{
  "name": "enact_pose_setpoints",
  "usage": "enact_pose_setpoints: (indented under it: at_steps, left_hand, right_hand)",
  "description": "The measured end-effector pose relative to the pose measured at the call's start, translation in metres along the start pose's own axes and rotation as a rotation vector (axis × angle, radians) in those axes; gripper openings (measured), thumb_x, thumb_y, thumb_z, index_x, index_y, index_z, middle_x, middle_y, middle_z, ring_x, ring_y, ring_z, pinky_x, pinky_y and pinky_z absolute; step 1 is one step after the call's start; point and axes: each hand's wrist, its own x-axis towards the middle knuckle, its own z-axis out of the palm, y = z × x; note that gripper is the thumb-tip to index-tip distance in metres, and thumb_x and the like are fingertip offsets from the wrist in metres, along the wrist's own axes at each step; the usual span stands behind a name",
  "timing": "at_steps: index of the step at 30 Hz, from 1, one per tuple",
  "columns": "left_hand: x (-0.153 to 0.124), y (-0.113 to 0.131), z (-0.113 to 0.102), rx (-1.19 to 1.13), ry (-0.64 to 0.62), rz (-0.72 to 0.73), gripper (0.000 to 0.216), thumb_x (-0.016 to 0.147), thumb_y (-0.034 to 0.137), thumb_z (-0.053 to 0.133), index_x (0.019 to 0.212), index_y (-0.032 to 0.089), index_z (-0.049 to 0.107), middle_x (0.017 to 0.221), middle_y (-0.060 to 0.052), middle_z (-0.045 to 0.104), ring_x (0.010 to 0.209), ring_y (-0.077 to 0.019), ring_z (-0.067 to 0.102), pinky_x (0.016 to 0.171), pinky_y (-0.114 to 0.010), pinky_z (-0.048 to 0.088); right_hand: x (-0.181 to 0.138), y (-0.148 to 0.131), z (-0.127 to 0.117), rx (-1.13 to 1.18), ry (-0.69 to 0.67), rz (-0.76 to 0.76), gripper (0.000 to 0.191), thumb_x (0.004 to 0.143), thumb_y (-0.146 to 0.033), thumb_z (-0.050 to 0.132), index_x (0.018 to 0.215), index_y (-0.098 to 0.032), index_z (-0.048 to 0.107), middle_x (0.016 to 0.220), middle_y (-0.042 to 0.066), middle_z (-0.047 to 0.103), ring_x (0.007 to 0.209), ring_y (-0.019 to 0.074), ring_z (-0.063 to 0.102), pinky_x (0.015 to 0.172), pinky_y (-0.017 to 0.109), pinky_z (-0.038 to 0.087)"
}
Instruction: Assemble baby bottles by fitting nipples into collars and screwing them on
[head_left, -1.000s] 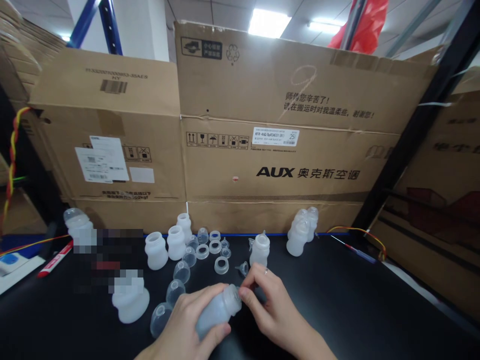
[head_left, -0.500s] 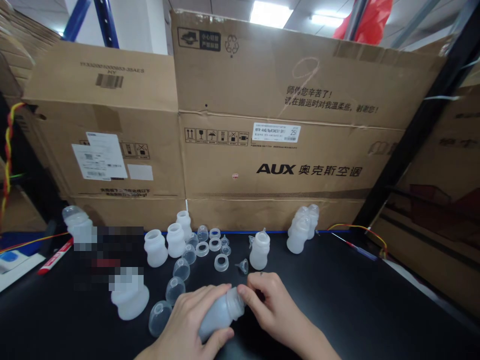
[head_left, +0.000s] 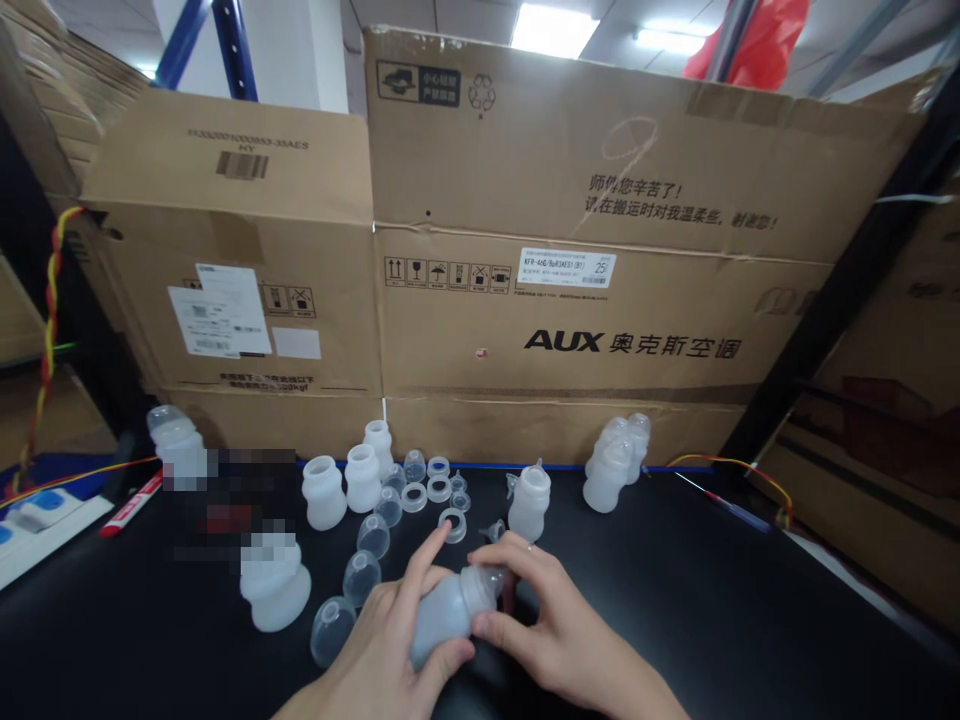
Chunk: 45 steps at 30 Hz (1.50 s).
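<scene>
My left hand (head_left: 397, 630) is wrapped round a frosted baby bottle (head_left: 444, 618), tilted with its neck to the right, its index finger stretched out. At the neck, the thumb and fingers of my right hand (head_left: 536, 610) grip the bottle's collar. A clear nipple (head_left: 493, 580) protrudes from the collar, partly behind my right fingers. Just beyond my hands lie a loose ring (head_left: 452, 526) and a clear nipple (head_left: 493, 531). An uncapped bottle (head_left: 529, 503) with a nipple on it stands nearby. Clear dome caps (head_left: 362, 578) form a row left of my left hand.
Open bottles (head_left: 324, 493) stand at the back left, beside several rings and nipples. Capped bottles (head_left: 607, 475) are grouped at the back right, near a screwdriver (head_left: 720, 500). A red marker (head_left: 131, 505) lies far left. Cardboard (head_left: 562, 320) walls the back of the black table (head_left: 675, 620).
My right fingers have moved from the bottle's mouth to around its collar, and a nipple now shows there. My left index finger has stretched out. The view has shifted slightly.
</scene>
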Motion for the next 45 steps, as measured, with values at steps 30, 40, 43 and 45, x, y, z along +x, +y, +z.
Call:
enact_pose_setpoints:
  at_steps: [30,40,43,45]
  left_hand:
    - [0.002,0.005,0.001,0.631,0.249,0.05,0.059,0.094,0.042,0.064,0.146,0.026,0.041,0.139,-0.006,0.065,0.129,-0.0306,0.057,0.122,-0.056,0.007]
    - [-0.003,0.003,0.015,0.488,0.194,0.087,0.062,0.085,0.025,0.068,0.142,0.027,0.045,0.139,-0.011,0.061,0.13,-0.0301,0.057,0.105,-0.048,0.054]
    - [-0.003,0.002,0.015,0.451,0.206,0.152,0.063,0.082,0.02,0.067,0.141,0.029,0.046,0.141,-0.011,0.059,0.134,-0.0308,0.054,0.109,-0.052,0.053]
    - [-0.002,-0.001,0.015,0.451,0.233,0.105,0.06,0.083,0.018,0.065,0.14,0.031,0.048,0.141,-0.01,0.058,0.134,-0.0334,0.054,0.111,-0.061,0.049]
  right_hand:
    - [0.011,0.002,0.015,-0.002,0.51,0.166,0.045,0.089,-0.056,0.067,0.114,-0.018,0.063,0.098,0.007,0.067,0.064,0.0145,0.058,0.061,0.027,0.049]
    - [0.01,0.013,0.013,-0.085,0.673,0.01,0.044,0.095,-0.044,0.065,0.132,-0.023,0.05,0.112,0.006,0.069,0.096,0.0193,0.067,0.084,0.031,0.055]
    - [0.01,0.015,0.015,-0.082,0.633,0.009,0.044,0.096,-0.043,0.064,0.133,-0.023,0.05,0.114,0.006,0.069,0.097,0.0184,0.066,0.086,0.03,0.054]
    - [0.011,0.017,0.017,-0.076,0.602,0.01,0.043,0.097,-0.041,0.063,0.133,-0.023,0.049,0.115,0.006,0.069,0.099,0.0184,0.066,0.087,0.029,0.054]
